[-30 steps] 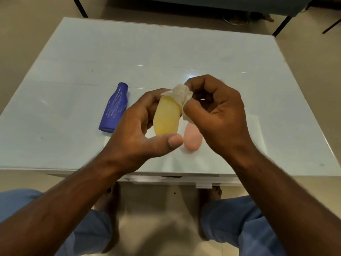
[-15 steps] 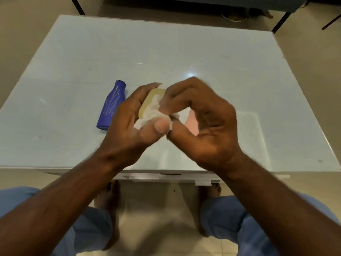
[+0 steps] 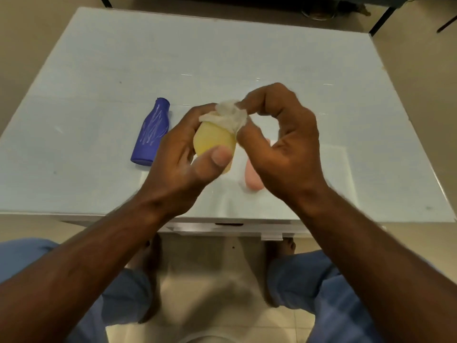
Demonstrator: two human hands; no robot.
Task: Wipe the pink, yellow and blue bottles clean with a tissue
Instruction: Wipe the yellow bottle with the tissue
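My left hand (image 3: pixel 178 157) grips the yellow bottle (image 3: pixel 212 138) above the table, thumb across its lower body. A crumpled white tissue (image 3: pixel 230 115) covers the bottle's top end, pinched there by the thumb and fingers of my right hand (image 3: pixel 282 144). The blue bottle (image 3: pixel 151 133) lies on its side on the table to the left, neck pointing away from me, with white streaks on its body. The pink bottle (image 3: pixel 252 178) lies on the table under my right hand, mostly hidden by it.
The pale blue table (image 3: pixel 247 53) reaches to a near edge just below my wrists. Beyond its far edge stand dark furniture legs (image 3: pixel 379 19) on the beige floor. My knees in blue trousers (image 3: pixel 329 293) sit below the table edge.
The tissue has gone from the yellow bottle's lower body back up to its top end. My right hand rose with it, uncovering the bottle's body and the pink bottle's base.
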